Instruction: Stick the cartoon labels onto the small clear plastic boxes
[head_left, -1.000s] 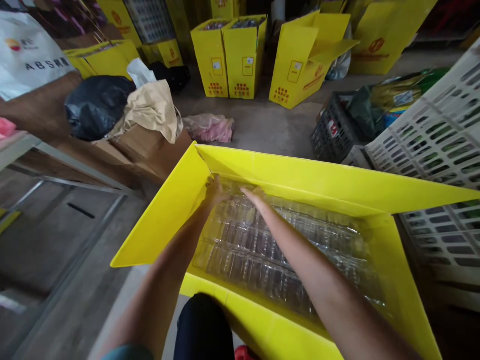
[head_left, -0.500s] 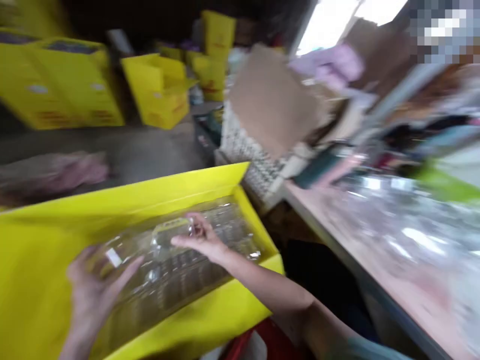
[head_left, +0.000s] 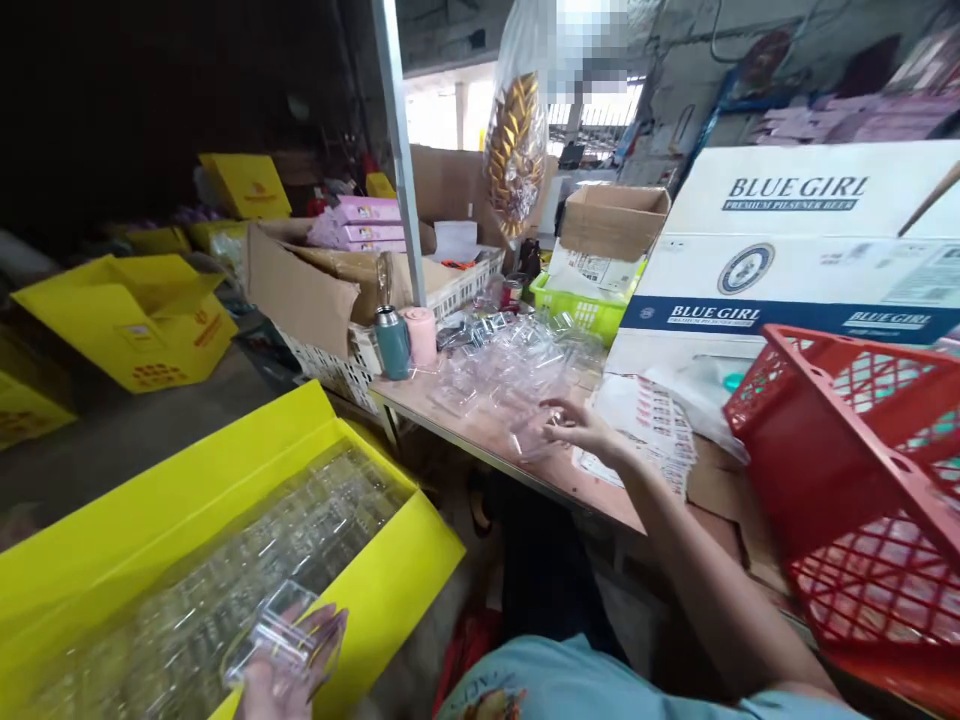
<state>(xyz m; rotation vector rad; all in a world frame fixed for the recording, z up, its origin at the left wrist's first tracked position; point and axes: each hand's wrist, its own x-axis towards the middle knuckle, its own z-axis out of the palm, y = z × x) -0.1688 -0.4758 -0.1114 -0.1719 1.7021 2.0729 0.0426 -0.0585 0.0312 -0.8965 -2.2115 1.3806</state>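
My left hand (head_left: 289, 670) is at the bottom edge of the view, closed around a small clear plastic case (head_left: 271, 630) held over the near flap of a yellow box (head_left: 112, 530). The box is packed with rows of the same clear cases (head_left: 247, 560). My right hand (head_left: 579, 430) reaches onto the wooden table (head_left: 517, 470), fingers curled and pinching a clear plastic case (head_left: 534, 440) at the edge of a loose pile of clear cases (head_left: 510, 370).
A red plastic crate (head_left: 847, 470) stands at the right, a Blue Girl carton (head_left: 795, 250) behind it. Printed sheets (head_left: 652, 420), a green basket (head_left: 581, 305), a teal flask (head_left: 392, 342) and a pink cup (head_left: 422, 335) sit on the table. Yellow boxes (head_left: 142, 315) stand on the floor.
The view swung right from the yellow box to the table. My right hand left the box and reached to the pile on the table. My left hand drew back holding one clear case.
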